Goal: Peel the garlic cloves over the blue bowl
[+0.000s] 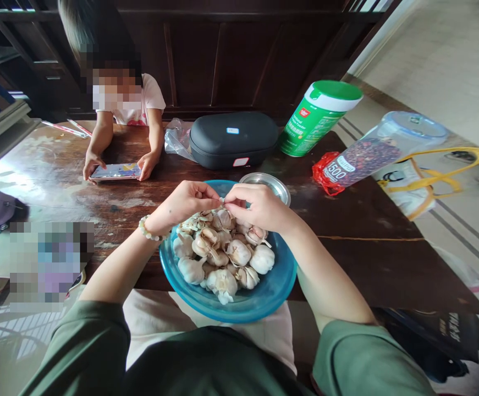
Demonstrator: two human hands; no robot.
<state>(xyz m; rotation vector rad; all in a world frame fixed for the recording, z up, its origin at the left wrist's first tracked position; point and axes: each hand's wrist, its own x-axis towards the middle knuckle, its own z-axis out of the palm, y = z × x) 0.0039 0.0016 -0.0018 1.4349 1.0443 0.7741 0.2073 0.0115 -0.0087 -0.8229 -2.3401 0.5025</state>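
Both my hands meet above the far part of a blue plastic basin (226,313) heaped with garlic bulbs (239,253). My left hand (192,199), with a beaded bracelet on the wrist, is closed in a pinch. My right hand (258,203) pinches from the other side. Between the fingertips sits a small pale garlic clove (221,201), mostly covered by the fingers. Loose papery skins lie among the bulbs below. Just behind my right hand, a round metal bowl (278,186) shows only its rim and part of its inside.
Across the wooden table (346,242), a person (152,104) holds a phone (115,171). A black case (233,140), a green canister (319,118) and a clear jar (371,154) beside a red bag (327,173) stand along the back. A purple pouch (6,209) lies left.
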